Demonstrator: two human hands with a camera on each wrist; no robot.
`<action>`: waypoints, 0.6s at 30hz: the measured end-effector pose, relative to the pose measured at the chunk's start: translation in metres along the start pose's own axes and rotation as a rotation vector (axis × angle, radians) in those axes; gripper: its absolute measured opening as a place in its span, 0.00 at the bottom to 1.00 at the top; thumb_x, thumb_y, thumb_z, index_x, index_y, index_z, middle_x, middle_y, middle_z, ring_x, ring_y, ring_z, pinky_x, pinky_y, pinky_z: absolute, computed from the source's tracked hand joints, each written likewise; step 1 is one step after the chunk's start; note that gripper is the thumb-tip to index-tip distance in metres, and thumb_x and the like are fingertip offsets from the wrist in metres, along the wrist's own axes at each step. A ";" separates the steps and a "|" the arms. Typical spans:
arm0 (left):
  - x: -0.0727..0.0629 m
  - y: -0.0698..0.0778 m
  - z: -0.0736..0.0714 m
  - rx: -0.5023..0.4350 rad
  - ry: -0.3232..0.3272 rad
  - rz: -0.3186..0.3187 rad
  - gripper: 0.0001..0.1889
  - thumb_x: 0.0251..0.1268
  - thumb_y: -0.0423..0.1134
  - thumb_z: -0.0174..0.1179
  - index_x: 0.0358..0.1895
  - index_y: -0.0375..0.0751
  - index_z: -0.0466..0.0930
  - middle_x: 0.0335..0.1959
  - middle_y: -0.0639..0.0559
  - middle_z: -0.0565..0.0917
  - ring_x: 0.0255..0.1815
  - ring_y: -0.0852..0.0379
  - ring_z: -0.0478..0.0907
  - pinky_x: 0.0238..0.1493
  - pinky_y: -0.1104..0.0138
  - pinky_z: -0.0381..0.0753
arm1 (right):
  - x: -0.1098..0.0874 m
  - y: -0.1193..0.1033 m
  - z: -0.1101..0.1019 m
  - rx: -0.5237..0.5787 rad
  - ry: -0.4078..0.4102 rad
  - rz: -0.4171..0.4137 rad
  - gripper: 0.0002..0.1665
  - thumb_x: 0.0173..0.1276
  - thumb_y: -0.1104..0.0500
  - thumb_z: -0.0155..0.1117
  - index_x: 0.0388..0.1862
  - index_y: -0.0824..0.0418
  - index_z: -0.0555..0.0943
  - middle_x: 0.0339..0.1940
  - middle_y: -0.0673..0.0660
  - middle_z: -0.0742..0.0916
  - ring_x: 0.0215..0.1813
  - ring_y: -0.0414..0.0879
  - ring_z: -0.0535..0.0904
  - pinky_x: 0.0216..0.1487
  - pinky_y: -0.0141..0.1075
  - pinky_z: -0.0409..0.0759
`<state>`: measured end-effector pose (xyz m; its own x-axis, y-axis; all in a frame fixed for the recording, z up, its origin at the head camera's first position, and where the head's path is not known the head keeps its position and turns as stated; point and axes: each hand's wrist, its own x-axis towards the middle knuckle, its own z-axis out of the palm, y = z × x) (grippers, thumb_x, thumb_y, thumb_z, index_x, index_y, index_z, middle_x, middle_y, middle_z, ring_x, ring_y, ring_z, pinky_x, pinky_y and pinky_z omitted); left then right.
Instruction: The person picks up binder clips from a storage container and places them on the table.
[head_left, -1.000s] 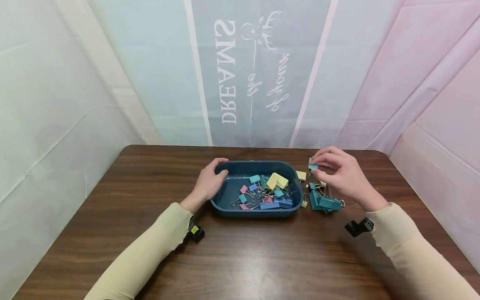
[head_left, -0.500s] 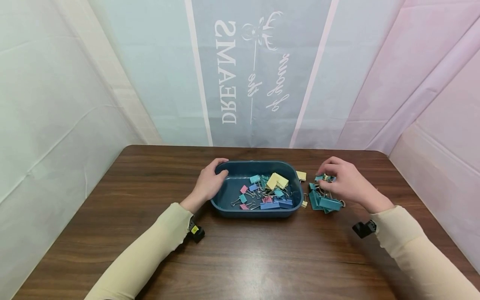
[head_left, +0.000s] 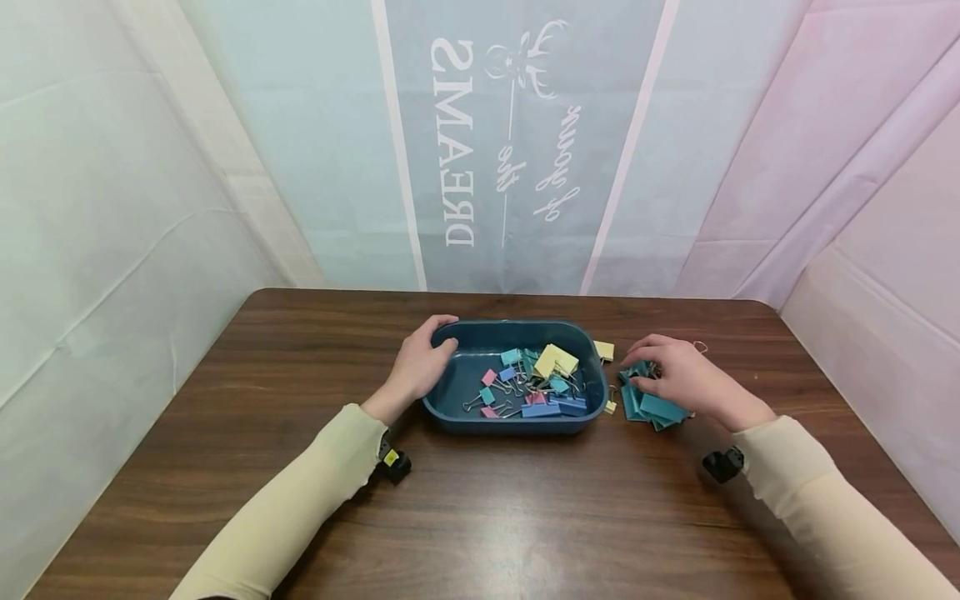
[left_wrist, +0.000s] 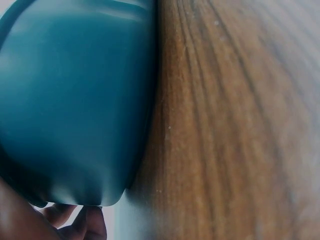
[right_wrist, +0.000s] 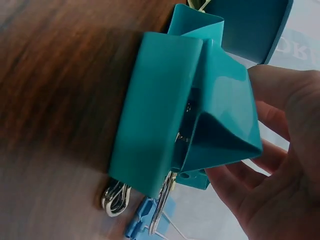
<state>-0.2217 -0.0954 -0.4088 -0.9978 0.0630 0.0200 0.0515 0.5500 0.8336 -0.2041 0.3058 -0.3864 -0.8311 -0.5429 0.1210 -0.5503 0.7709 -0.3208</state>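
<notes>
My left hand (head_left: 416, 365) grips the left end of a dark teal plastic bin (head_left: 510, 427), thumb over the rim and fingers around the outer wall. In the left wrist view, fingers (left_wrist: 92, 222) show past the bin's far edge. My right hand (head_left: 688, 377) is at a pile of large teal binder clips (head_left: 662, 408) right of the bin. In the right wrist view, its thumb and fingers hold a teal binder clip (right_wrist: 230, 100) by opposite ends, on top of another teal binder clip (right_wrist: 155, 105). A blue binder clip (right_wrist: 145, 217) lies beneath.
Inside the bin are several binder clips, among them yellow (head_left: 557, 360), blue (head_left: 540, 410) and pink (head_left: 489, 377) ones. Two yellow clips (head_left: 603, 351) lie between bin and pile, one partly behind the bin. The wooden table (head_left: 480, 508) ends at a printed curtain (head_left: 502, 167).
My right hand came down from beside the bin's right end with a teal binder clip, onto the teal pile. The left hand and the bin stayed put.
</notes>
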 end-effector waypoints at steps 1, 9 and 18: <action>0.000 0.000 0.000 0.001 0.001 0.001 0.20 0.75 0.46 0.50 0.67 0.55 0.71 0.68 0.47 0.73 0.64 0.44 0.71 0.62 0.42 0.69 | 0.000 0.000 0.000 0.000 -0.001 -0.002 0.13 0.64 0.64 0.70 0.48 0.60 0.86 0.53 0.61 0.82 0.48 0.54 0.81 0.41 0.46 0.79; 0.000 0.000 0.000 0.005 0.006 0.002 0.20 0.75 0.45 0.50 0.67 0.55 0.71 0.68 0.47 0.73 0.65 0.44 0.70 0.63 0.42 0.68 | 0.004 -0.009 -0.007 0.055 0.057 0.031 0.10 0.70 0.61 0.65 0.48 0.58 0.87 0.54 0.57 0.83 0.53 0.54 0.80 0.46 0.50 0.79; -0.001 0.001 -0.001 -0.001 0.003 -0.004 0.20 0.75 0.46 0.50 0.67 0.55 0.70 0.68 0.47 0.73 0.65 0.44 0.70 0.63 0.42 0.68 | 0.018 -0.041 -0.012 0.156 0.126 -0.008 0.09 0.72 0.57 0.64 0.48 0.54 0.86 0.52 0.50 0.84 0.45 0.43 0.79 0.42 0.44 0.78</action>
<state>-0.2209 -0.0953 -0.4075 -0.9981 0.0585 0.0181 0.0473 0.5491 0.8344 -0.1976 0.2686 -0.3593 -0.8355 -0.4954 0.2377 -0.5461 0.7002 -0.4600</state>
